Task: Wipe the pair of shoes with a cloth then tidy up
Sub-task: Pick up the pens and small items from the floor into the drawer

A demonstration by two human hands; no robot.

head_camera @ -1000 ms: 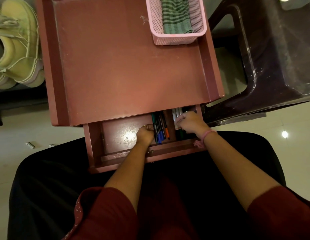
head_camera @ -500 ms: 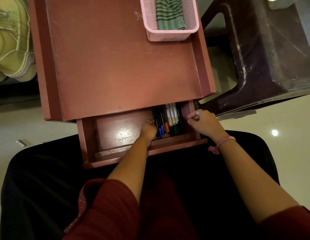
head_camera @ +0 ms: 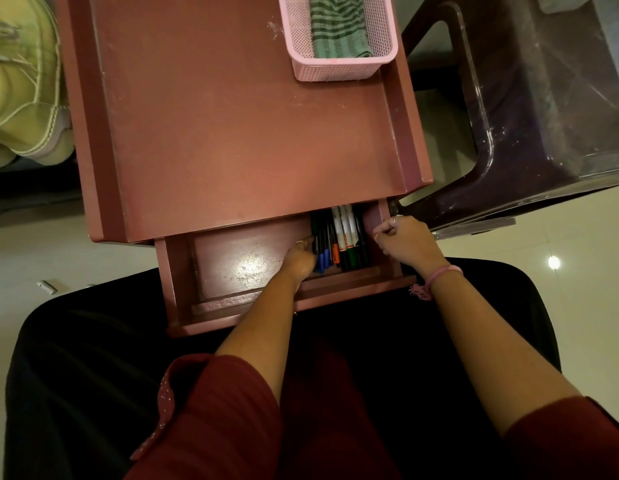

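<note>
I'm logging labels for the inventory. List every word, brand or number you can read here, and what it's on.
No text here can be read.
White markers in the drawer: a red band of print, too small and blurred to read.
Pink basket, striped cloth, yellow shoes: no lettering visible.

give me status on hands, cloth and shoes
Left hand in open drawer by pens; right hand fisted at drawer's side. Cloth in basket. Shoes far left, unobstructed.

green-striped cloth [head_camera: 337,27], pink basket [head_camera: 335,69], yellow shoes [head_camera: 22,98].
</note>
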